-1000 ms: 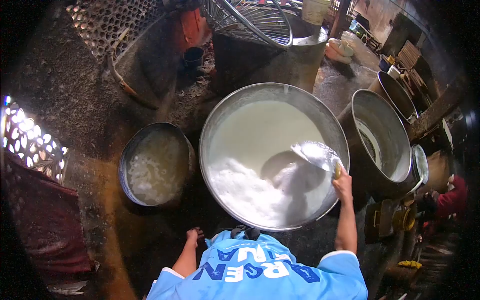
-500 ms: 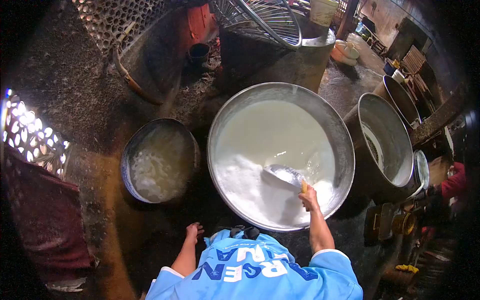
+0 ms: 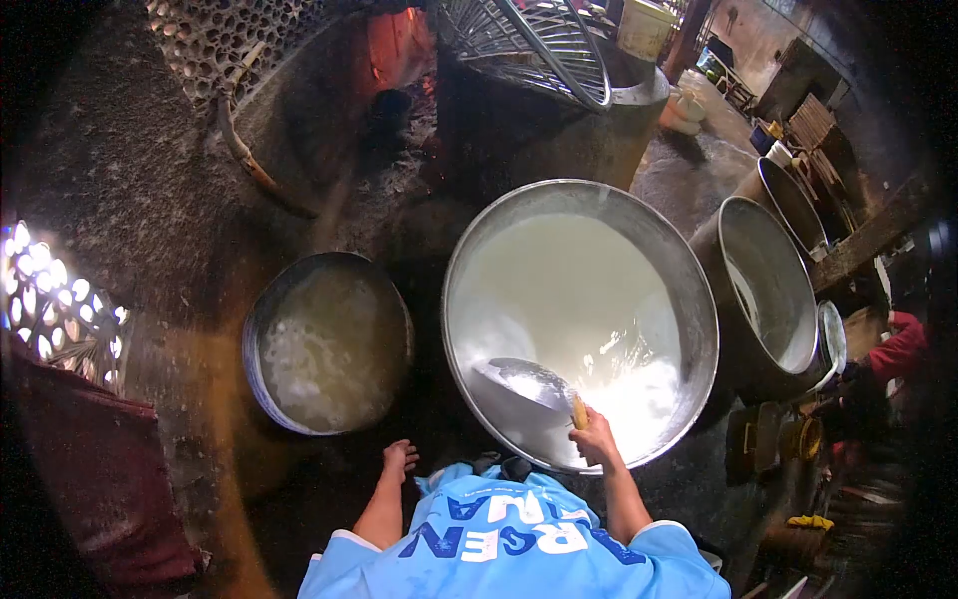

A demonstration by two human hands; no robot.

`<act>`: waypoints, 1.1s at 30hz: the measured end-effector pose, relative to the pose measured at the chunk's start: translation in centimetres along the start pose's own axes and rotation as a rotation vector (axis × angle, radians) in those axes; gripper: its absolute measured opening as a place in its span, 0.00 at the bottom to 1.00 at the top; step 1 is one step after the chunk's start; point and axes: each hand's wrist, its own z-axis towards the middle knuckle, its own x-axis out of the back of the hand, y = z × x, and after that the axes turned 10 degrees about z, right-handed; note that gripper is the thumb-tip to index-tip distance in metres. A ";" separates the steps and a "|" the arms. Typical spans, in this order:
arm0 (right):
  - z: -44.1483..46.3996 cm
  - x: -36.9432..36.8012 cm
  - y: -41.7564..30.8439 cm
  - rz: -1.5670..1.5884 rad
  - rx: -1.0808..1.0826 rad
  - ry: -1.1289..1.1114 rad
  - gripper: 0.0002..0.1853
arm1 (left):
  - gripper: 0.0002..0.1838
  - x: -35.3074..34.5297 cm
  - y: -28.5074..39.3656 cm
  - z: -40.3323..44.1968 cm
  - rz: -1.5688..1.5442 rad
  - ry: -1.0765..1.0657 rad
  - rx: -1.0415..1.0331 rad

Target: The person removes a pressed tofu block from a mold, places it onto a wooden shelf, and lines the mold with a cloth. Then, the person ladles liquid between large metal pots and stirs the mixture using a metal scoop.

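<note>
The fingers of the right hand [image 3: 596,439] are closed around the yellowish handle [image 3: 579,410] of a metal scoop [image 3: 523,383]. Its broad blade extends ahead and to the left of those fingers, over the milky liquid [image 3: 564,270] in a wide round metal vat [image 3: 695,290]; whether the blade touches the surface, I cannot tell. The left hand [image 3: 401,456] has nothing in it, its fingers loosely parted, outside the vat. Ahead and to the left of these fingers stands a smaller tub [image 3: 255,384] of cloudy liquid [image 3: 344,349]. A tall metal drum [image 3: 783,285] stands to the right of the right fingers, beyond the vat.
</note>
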 end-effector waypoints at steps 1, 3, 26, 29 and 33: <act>0.1 0.5 -1.2 -0.014 0.017 -0.013 0.24 | 0.15 0.4 0.4 0.2 -0.020 -0.003 -0.001; 1.0 2.1 -3.8 -0.067 0.056 -0.059 0.26 | 0.15 1.1 0.1 0.8 -0.061 -0.008 0.002; 13.4 2.5 0.9 -0.656 0.086 0.100 0.17 | 0.13 3.9 -5.4 -1.6 -0.141 0.052 0.074; 11.6 5.2 4.8 -0.671 0.061 0.141 0.18 | 0.14 1.8 -3.2 -1.5 -0.090 0.034 -0.004; 7.9 9.7 8.1 -0.646 -0.019 0.135 0.20 | 0.16 -1.6 0.1 -3.4 -0.022 0.029 -0.055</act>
